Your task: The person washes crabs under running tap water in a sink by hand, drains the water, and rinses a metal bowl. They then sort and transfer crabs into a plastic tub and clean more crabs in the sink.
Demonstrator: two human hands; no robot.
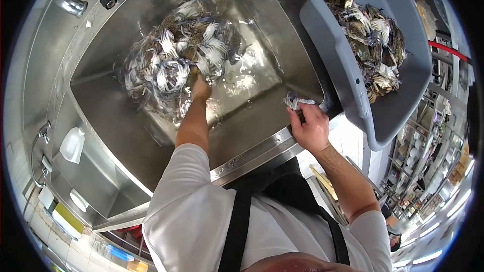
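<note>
Crabs (169,45) lie heaped in shallow water in a large steel sink (247,116), several with their white undersides showing. My left hand (201,89) reaches down into the water at the near edge of the heap. Its fingers are hidden among the crabs, so whether it grips one cannot be seen. Over the sink's right front corner, my right hand (311,127) pinches a small, pale grey crab (298,102) between thumb and fingers. More crabs (372,35) fill part of the grey plastic tub (348,78) beside the sink.
A chrome tap (73,4) stands at the sink's back left. Left of the sink are a second basin (91,176) and a white plastic container (72,145). Shelves of kitchenware (421,146) line the far right, where another person (393,231) is partly visible.
</note>
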